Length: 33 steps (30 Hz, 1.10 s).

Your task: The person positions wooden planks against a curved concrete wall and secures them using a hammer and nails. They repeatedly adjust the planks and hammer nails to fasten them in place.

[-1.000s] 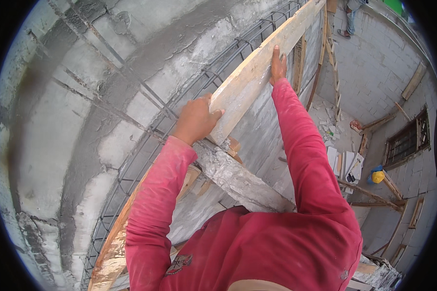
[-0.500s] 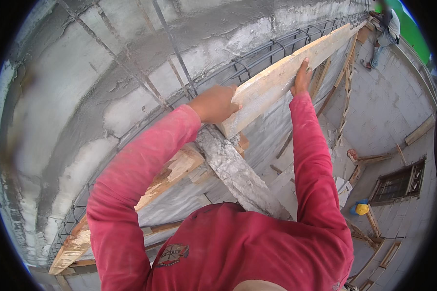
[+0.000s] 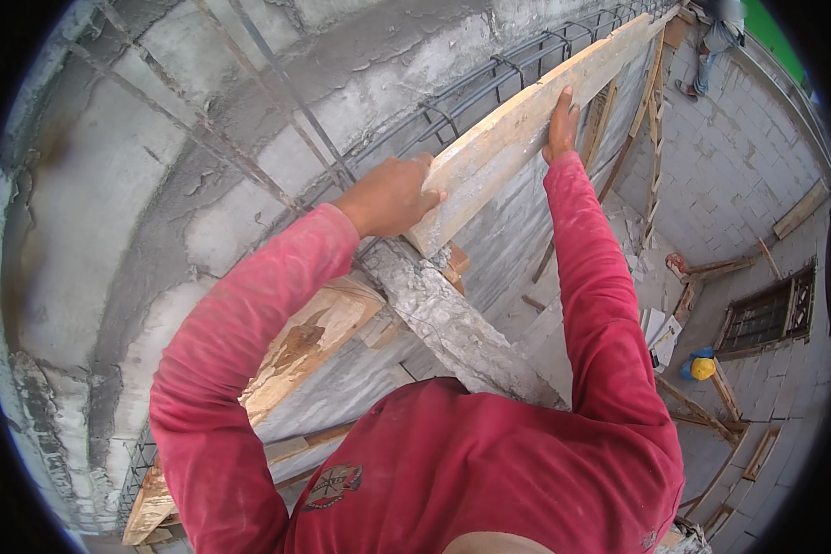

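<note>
A long wooden plank (image 3: 499, 157) stands on edge, running from the middle toward the upper right. My left hand (image 3: 390, 197) grips its near end, with the thumb on the front face and the other fingers curled behind the top. Farther along, my right hand (image 3: 561, 129) holds the plank against its outer face, fingers pointing up and partly hidden by my own hand. A cage of steel reinforcing bars (image 3: 439, 120) runs close behind the plank. Below the near end lies a rough concrete beam (image 3: 462, 319).
Rebars (image 3: 291, 88) rise beside the grey plastered wall (image 3: 138, 249) on the left. Another board (image 3: 309, 342) lies under my left arm. Down at right are a block wall (image 3: 748, 138), a barred window (image 3: 766, 311), a yellow object (image 3: 702, 368), and a person (image 3: 716, 46) far off.
My view has turned slightly, so the plank and both hands appear a little farther up and left. Both hands keep their hold on the plank.
</note>
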Each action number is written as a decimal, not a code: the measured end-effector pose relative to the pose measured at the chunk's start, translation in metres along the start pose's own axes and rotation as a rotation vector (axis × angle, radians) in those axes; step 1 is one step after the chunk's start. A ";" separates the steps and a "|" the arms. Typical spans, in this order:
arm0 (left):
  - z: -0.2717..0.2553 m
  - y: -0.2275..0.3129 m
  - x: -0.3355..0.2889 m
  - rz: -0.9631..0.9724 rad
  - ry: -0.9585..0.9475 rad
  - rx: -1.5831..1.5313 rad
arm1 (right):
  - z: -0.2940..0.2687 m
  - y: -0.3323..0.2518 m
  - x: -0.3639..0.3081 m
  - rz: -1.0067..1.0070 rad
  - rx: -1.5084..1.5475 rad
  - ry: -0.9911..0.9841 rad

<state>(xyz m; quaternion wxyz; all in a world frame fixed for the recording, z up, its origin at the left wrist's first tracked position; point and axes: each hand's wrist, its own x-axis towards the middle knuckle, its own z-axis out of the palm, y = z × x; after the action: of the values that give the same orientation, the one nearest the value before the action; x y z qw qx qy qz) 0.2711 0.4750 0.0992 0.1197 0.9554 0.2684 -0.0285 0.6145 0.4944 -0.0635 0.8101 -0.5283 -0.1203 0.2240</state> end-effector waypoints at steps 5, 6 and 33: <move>0.000 -0.004 -0.006 0.018 0.033 -0.020 | 0.005 0.000 0.001 -0.054 -0.047 0.011; -0.002 0.000 -0.009 0.018 0.035 -0.028 | 0.005 -0.001 0.005 -0.088 -0.047 0.009; -0.035 0.005 -0.004 0.075 0.229 0.024 | 0.018 -0.129 -0.086 -0.295 -0.444 0.091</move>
<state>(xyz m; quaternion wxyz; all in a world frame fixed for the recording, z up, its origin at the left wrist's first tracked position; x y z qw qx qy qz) 0.2699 0.4775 0.1342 0.0777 0.9632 0.2438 0.0822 0.5626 0.4228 0.0651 0.7029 -0.6793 -0.2055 0.0476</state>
